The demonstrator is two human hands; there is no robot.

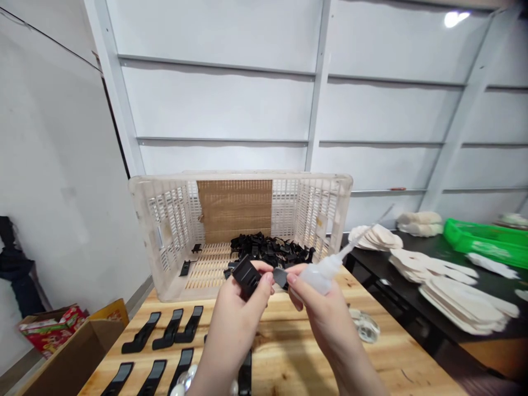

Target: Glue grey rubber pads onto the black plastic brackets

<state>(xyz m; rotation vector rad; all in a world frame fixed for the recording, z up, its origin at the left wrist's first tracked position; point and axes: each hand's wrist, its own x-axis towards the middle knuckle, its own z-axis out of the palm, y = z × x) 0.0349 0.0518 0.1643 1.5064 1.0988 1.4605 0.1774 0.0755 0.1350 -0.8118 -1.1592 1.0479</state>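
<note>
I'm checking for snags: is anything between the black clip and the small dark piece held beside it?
Only the thumb tip of the left hand, pressed on the black plastic clip, sits between it and the small dark piece pinched by the right hand.

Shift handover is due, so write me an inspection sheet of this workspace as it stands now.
Surface: wooden table, pale planks.
Job's things: black part and squeeze bottle with long thin nozzle, both held up.
Clutter: rows of black clips near; clear round item at right; crate holding loose black pieces and cardboard sheet.
Hands: left hand shut on the black part; right hand shut on the squeeze bottle; close together.
Cables: nothing seen.
Surroundings: white shelving behind; black table at right with white flat pieces and green tray; cardboard box at left.
</note>
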